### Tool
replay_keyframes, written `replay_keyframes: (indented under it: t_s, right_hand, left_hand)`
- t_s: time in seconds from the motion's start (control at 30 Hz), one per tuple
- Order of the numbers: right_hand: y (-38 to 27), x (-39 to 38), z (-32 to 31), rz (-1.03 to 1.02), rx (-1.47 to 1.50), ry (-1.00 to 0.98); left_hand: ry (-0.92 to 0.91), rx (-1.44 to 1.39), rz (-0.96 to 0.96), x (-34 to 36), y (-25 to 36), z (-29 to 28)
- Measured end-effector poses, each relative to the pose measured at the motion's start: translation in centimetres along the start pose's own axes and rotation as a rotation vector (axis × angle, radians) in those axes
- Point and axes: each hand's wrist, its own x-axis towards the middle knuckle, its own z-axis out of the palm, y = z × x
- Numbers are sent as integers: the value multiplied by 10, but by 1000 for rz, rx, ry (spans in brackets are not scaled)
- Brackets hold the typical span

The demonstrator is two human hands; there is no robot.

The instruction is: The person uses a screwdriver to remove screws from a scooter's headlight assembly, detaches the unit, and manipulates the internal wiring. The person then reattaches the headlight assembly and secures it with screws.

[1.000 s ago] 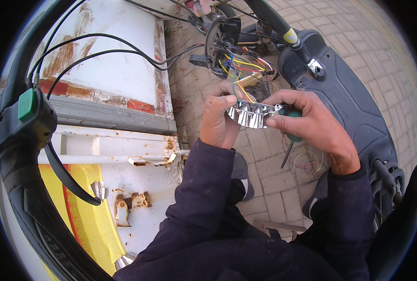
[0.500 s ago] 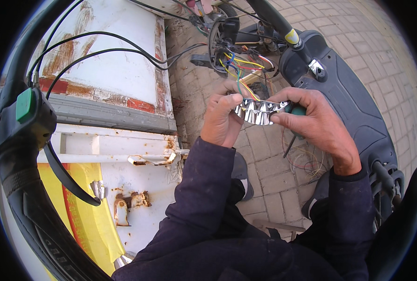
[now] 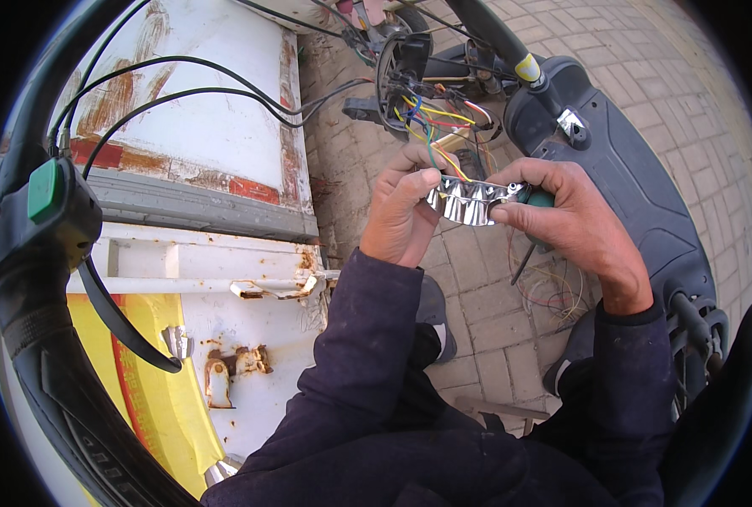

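Observation:
Between both hands is a shiny chrome lamp reflector [image 3: 469, 205] with several cupped facets. My left hand [image 3: 401, 207] pinches its left end, thumb on top. My right hand [image 3: 574, 215] grips the right end between thumb and forefinger. Tucked in the right palm is a green-handled tool [image 3: 540, 200] with a thin dark shaft pointing down; its tip's kind cannot be made out. Yellow, green and white wires [image 3: 452, 162] run from behind the reflector to a bundle of coloured wires [image 3: 427, 114] at the opened round black housing [image 3: 390, 80] ahead.
A black scooter deck [image 3: 621, 160] lies along the right. At left, a handlebar grip [image 3: 63, 397] with a green button [image 3: 45, 189] and black cables arches over a rusty white metal panel [image 3: 198, 101]. Loose thin wires [image 3: 562, 291] lie on the paving bricks near my shoes.
The reflector has shifted very slightly to the right and tilted a little in my fingers. Both hands keep their hold on it.

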Motion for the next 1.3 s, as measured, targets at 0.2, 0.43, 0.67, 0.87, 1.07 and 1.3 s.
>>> replay_keyframes:
  t_s: [0.2, 0.43, 0.67, 0.87, 1.07, 1.3]
  right_hand:
    - [0, 0, -2, 21, -24, 13]
    - [6, 2, 0, -99, -116, 81]
    - [7, 1, -2, -81, -140, 83]
    - [5, 1, -3, -87, -172, 97]
    - [4, 2, -6, -82, -183, 63]
    - [4, 3, -6, -70, -156, 74]
  left_hand:
    - [-3, -21, 22, 1, -1, 1]
    - [-10, -35, 49, 2, -3, -1]
    - [6, -13, 84, 4, -6, -1]
    - [-11, -25, 77, 5, -6, -1]
    - [-23, -19, 84, 5, -5, 0]
    - [-26, -38, 88, 5, -5, 1]
